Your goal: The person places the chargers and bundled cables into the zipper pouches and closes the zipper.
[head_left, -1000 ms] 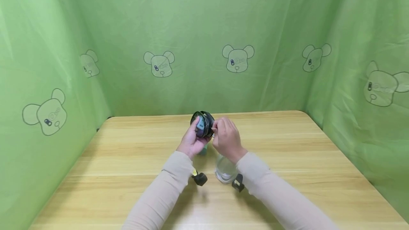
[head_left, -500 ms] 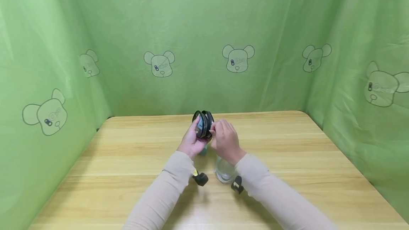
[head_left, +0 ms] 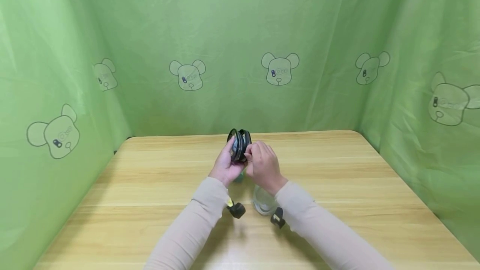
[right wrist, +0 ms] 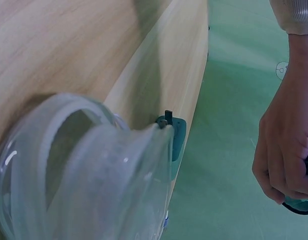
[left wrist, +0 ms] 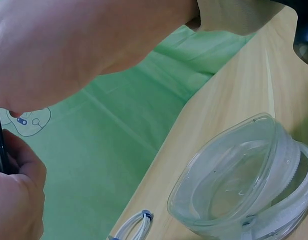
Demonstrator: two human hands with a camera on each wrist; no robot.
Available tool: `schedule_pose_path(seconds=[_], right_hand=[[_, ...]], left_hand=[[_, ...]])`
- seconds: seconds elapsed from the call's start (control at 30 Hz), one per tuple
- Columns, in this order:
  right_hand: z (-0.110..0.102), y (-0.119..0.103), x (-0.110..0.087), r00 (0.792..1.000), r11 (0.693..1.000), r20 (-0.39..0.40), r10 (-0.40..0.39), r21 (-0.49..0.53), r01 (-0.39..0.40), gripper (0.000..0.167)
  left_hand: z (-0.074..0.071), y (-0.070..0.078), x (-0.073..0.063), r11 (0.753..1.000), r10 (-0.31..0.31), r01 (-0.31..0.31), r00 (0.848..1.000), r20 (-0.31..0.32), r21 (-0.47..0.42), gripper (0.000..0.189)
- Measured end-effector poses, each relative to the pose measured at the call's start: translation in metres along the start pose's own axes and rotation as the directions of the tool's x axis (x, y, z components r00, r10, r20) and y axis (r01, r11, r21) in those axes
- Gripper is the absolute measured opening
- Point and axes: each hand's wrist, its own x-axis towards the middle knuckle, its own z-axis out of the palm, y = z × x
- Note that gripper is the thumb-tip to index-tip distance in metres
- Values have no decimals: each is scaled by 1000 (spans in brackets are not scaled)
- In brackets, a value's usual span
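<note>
My left hand [head_left: 226, 169] grips a round black-rimmed case [head_left: 240, 145] above the table, thumb on its near face. Two dark rims stand side by side, with something bluish showing in the left one. At the case's right edge, my right hand [head_left: 264, 166] pinches with curled fingers; what lies between its fingertips is hidden. Below the hands stands a clear container [left wrist: 234, 175] with a translucent rim or lid. In the right wrist view, the left hand's fingers [right wrist: 281, 165] curl around the case, which is mostly cut off by the frame.
On the wooden table [head_left: 168, 166], a teal object [right wrist: 179, 135] with a dark tab lies beyond the clear container. A coiled white cable [left wrist: 136, 225] lies near it. Black wrist cameras [head_left: 236, 210] hang under both sleeves. Green curtains [head_left: 232, 103] enclose the table.
The case has turned slightly, so its left face shows less and the two rims stand out more. My right hand has shifted a little left and down along its edge.
</note>
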Motion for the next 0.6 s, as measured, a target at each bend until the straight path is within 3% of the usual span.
schedule_pose_path(seconds=[0.23,0.6], right_hand=[[0,0,-1,999,1000,30,23,-11,-23,17],[2,0,-2,999,999,21,34,21,-34,9]], left_hand=[[1,0,0,1000,12,-13,1000,-14,-18,58],[0,1,0,1000,20,-20,999,-31,8,56]])
